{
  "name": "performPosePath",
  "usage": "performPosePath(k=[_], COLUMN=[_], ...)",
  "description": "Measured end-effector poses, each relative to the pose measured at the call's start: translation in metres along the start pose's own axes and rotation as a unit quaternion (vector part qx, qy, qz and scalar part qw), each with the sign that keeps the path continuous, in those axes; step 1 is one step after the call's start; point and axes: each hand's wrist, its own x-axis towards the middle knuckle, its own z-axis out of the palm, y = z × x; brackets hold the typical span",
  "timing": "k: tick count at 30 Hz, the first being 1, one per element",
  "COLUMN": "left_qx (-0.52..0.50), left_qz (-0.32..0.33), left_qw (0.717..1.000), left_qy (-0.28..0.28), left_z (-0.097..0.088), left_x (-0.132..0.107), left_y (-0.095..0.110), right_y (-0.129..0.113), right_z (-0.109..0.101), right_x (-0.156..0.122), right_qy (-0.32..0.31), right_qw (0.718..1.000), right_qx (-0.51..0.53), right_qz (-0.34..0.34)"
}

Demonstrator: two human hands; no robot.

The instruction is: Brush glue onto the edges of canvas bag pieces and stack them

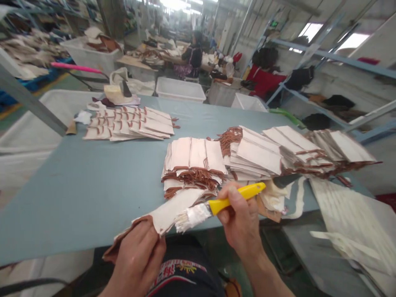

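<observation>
My right hand (239, 216) is closed round the yellow handle of a paintbrush (236, 197). White paste coats its bristles, which point left, over or against a cream fabric piece (176, 208); contact is hard to tell. My left hand (139, 251) grips the brown-edged near end of that piece at the table's front edge, its fingers folded over. Just beyond the brush stands a stack of cream panels (196, 152) with brown fringed edges. To its right lies another stack of panels (260, 150).
A blue-grey table (93, 194) spans the front. More panels (130, 123) lie in overlapping rows at its far left. Right of my hand is a dark-handled tool (286, 180) by a pale container. White bins (179, 88) stand behind; a person (194, 55) sits farther back.
</observation>
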Motion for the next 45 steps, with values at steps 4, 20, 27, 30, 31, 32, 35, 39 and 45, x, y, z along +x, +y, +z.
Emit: performPosePath(k=[4,20,27,30,31,32,35,39,45], left_qx=[0.045,0.033,0.033,0.054,0.060,0.064,0.063,0.063,0.089], left_qz=[0.043,0.088,0.097,0.104,0.103,0.102,0.104,0.113,0.107], left_qw=[0.998,0.995,0.995,0.993,0.993,0.992,0.992,0.991,0.989], left_qy=[0.013,-0.028,0.016,-0.012,-0.025,-0.035,-0.039,-0.042,-0.052], left_z=[-0.005,-0.014,-0.004,-0.003,-0.004,-0.005,-0.006,-0.004,-0.004], left_x=[-0.013,-0.019,-0.014,-0.014,-0.014,-0.014,-0.013,-0.012,-0.011], left_y=[-0.005,-0.028,-0.024,-0.024,-0.024,-0.024,-0.022,-0.019,-0.015], right_y=[0.006,0.021,0.022,0.021,0.020,0.018,0.016,0.015,0.012], right_z=[0.012,0.029,0.028,0.026,0.024,0.022,0.017,0.019,0.011], right_x=[-0.005,-0.011,-0.006,-0.006,-0.006,-0.006,-0.006,-0.005,-0.010], right_qy=[-0.020,-0.134,-0.123,-0.139,-0.143,-0.146,-0.143,-0.132,-0.164], right_qw=[1.000,0.988,0.990,0.987,0.985,0.984,0.985,0.988,0.981], right_qx=[-0.020,-0.037,-0.035,-0.055,-0.060,-0.061,-0.053,-0.042,-0.076], right_qz=[0.012,0.071,0.056,0.065,0.071,0.077,0.086,0.061,0.076])
